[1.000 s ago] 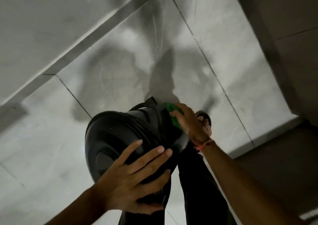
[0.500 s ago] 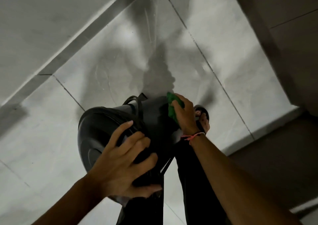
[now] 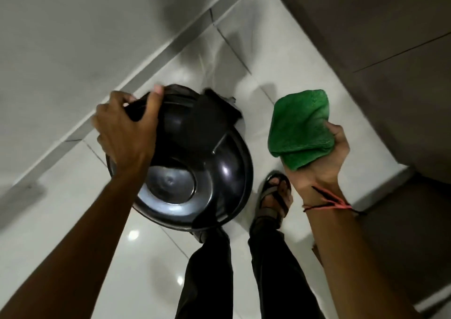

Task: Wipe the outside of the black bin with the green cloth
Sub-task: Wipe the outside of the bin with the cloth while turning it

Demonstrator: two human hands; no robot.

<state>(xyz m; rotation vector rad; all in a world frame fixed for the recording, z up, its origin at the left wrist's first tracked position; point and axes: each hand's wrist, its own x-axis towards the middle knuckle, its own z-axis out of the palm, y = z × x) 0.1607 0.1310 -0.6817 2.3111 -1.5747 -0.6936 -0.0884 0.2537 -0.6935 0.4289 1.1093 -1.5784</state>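
The round black bin (image 3: 214,167) stands on the tiled floor, seen from straight above, with its glossy lid facing me. My left hand (image 3: 127,133) grips the bin's far left rim, fingers curled over the edge. My right hand (image 3: 324,162) is off to the right of the bin, away from it, and holds the folded green cloth (image 3: 301,126) up in the air. A red thread band circles my right wrist.
A pale wall with a skirting strip (image 3: 151,57) runs diagonally behind the bin. A dark brown cabinet (image 3: 390,62) closes off the right side. My sandalled foot (image 3: 274,196) and dark trousers stand just right of the bin on the white tiles (image 3: 61,211).
The bin has gone from tilted on its side to upright. My right hand lifted the cloth off the bin's side and moved right. My left hand shifted from the lid to the far rim.
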